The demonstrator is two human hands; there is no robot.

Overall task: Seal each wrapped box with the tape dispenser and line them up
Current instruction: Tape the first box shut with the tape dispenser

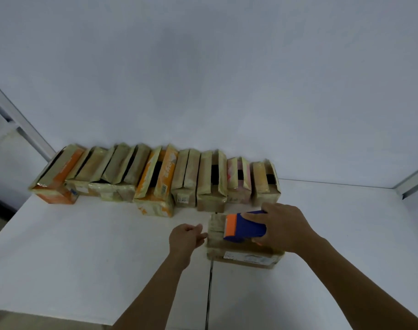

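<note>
A brown wrapped box lies on the white table, right of centre. My right hand grips a blue and orange tape dispenser that sits on top of this box. Just left of the box, my left hand has its fingers loosely curled, the fingertips at the box's left edge; whether they pinch tape is unclear. Several wrapped boxes stand in a row along the back of the table against the wall.
A seam runs through the table between my arms. The wall stands right behind the row of boxes. The table's left edge drops off at the left, and a metal frame rises there.
</note>
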